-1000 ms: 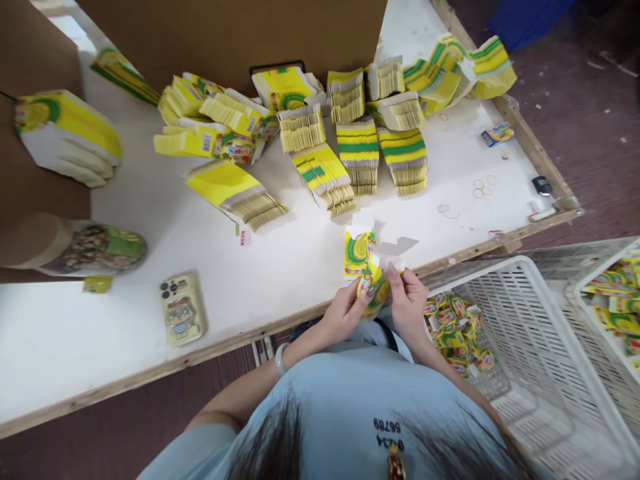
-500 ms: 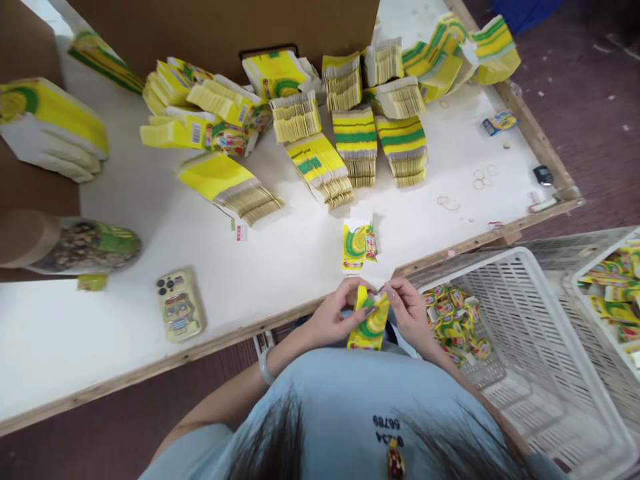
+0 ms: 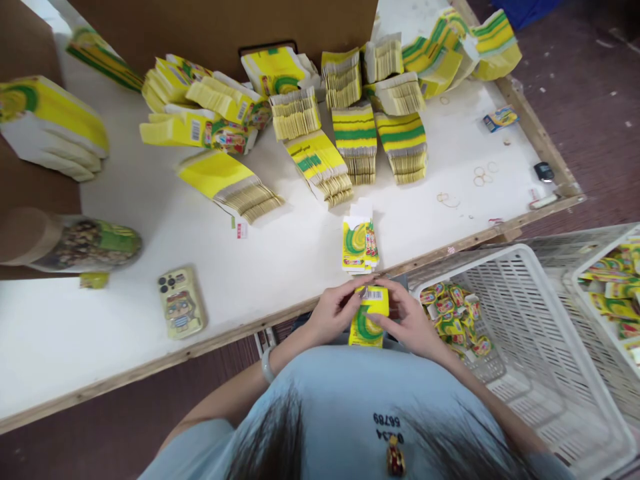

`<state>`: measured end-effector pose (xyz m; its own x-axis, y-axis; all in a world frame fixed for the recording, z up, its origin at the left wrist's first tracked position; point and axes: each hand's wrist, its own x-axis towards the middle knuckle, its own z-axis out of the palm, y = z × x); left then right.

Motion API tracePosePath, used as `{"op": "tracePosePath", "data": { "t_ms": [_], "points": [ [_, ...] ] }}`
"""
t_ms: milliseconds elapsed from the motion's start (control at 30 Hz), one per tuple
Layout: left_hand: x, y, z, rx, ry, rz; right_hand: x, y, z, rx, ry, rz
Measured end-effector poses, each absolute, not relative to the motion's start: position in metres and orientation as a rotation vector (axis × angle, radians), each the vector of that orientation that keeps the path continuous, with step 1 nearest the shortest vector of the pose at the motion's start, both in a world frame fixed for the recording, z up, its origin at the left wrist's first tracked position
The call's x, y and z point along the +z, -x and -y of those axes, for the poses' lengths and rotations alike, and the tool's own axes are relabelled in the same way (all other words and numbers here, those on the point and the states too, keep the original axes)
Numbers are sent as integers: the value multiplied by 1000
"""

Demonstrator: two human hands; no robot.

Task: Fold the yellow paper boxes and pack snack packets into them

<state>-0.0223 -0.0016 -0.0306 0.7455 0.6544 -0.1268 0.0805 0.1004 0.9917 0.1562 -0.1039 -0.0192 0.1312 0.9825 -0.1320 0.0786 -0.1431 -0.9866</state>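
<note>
Just in front of my body, at the table's near edge, I hold a small yellow and green carton (image 3: 369, 331) upright between both hands. My left hand (image 3: 334, 311) grips its left side, with the thumb near the top. My right hand (image 3: 409, 317) closes on the right side, its thumb across the front face. A flap with a barcode shows at the top of the carton. Beyond my fingers, a few similar cartons (image 3: 354, 241) with white flaps lie on the table.
Bundles of flat cartons (image 3: 355, 137) line the back, before a brown cardboard box (image 3: 225, 27). A phone (image 3: 181, 303) and a jar (image 3: 95, 245) are at left. A white plastic basket (image 3: 545, 320) with filled cartons (image 3: 453, 317) stands at right. Rubber bands (image 3: 483, 177) lie on the table (image 3: 280, 260).
The carton's raised white flap has been folded down, and a barcode panel now shows at the top. My right hand has moved from the flap to the carton's side.
</note>
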Motion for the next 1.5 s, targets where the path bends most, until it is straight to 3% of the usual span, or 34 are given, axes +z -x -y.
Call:
{"op": "tracePosePath", "data": {
  "t_ms": [433,567,700,833,933,1133,1267,1500],
  "points": [
    [-27,25,1,424,-1614,-648,-14,-163,94,1609,1236,716],
    [-31,6,-21,371,-1821,-923,-20,-185,106,1268,1523,769],
    [-44,-17,-60,228,-2001,-1428,-19,-255,139,667,2176,1132],
    [-55,-14,-78,-49,-2082,-1377,-16,-295,160,44,2667,1340],
    [-56,-1,-69,89,-2102,-1245,-19,-273,139,49,2430,1323],
    [-37,3,-26,371,-2243,-641,-35,-161,66,607,1596,764],
    [-32,0,-12,393,-2162,-507,-40,-135,60,594,1573,625],
    [-36,-3,-9,429,-1520,-264,-28,-141,70,625,1559,919]
  ]
}}
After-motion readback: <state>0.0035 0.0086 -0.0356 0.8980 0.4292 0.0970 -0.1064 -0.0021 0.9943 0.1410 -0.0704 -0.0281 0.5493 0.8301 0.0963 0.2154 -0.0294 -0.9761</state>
